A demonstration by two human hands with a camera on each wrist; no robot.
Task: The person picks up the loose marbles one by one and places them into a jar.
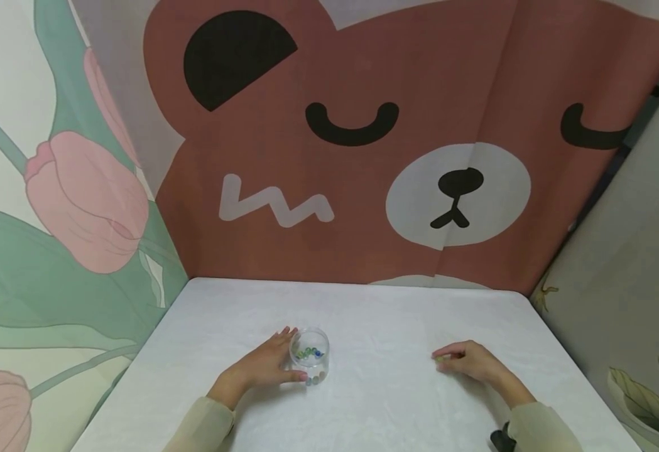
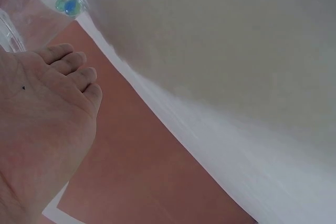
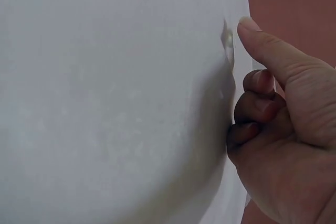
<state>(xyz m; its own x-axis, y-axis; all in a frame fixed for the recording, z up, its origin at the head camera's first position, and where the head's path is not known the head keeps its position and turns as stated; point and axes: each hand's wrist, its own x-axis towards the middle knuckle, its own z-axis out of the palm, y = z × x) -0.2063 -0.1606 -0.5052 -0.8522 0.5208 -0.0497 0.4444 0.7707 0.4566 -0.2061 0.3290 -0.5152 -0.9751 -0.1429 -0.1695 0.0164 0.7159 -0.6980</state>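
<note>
A clear round container stands on the white table and holds several green, yellow and blue glass marbles. My left hand lies along its left side, fingers extended behind and thumb in front near the base. In the left wrist view, the container sits beyond the open palm, the fingers nearly straight. Off to the right, my right hand pinches a small yellow-green marble between thumb and fingertips. In the right wrist view, the other fingers of this hand are curled, and the marble cannot be clearly made out.
The white table ends at a backdrop with a brown bear face. A tulip-patterned cloth hangs at the left, and a pale cloth with leaves at the right. A black object shows by the right sleeve.
</note>
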